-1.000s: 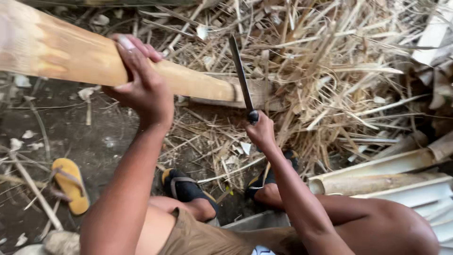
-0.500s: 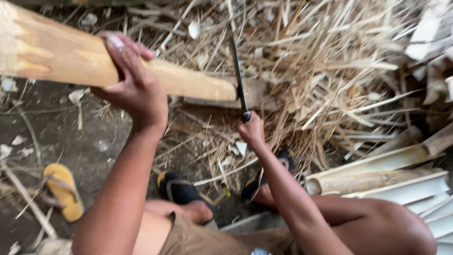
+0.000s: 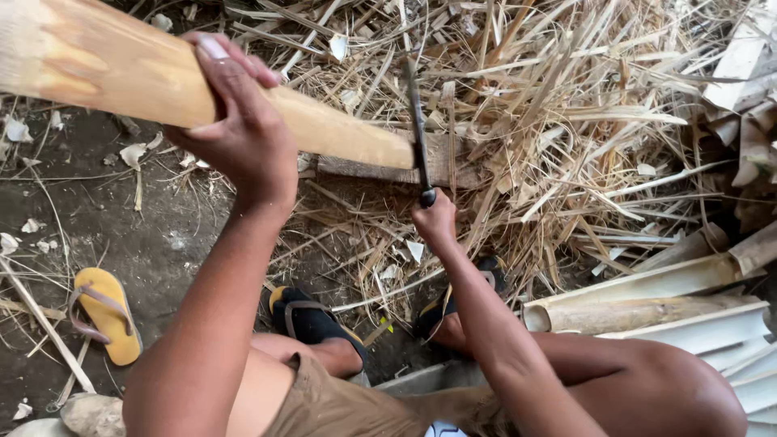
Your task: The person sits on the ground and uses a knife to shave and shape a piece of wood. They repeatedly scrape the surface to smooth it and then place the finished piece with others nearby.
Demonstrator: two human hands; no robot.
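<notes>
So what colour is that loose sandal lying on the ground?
Yellow, with brownish straps: the sandal, in the head view.

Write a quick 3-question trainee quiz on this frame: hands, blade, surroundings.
1. True or false: the left hand grips the pale stalk from above.
2. Multiple choice: where does the dark blade in the right hand stand? A) at the stalk's narrow end, over the wooden block; B) flat on the bare ground; C) tucked under the loose yellow sandal.
3. Fill in: the split pale stalk pieces are stacked at the lower ____ of the view.

Key: 1 true. 2 A. 3 right.
</notes>
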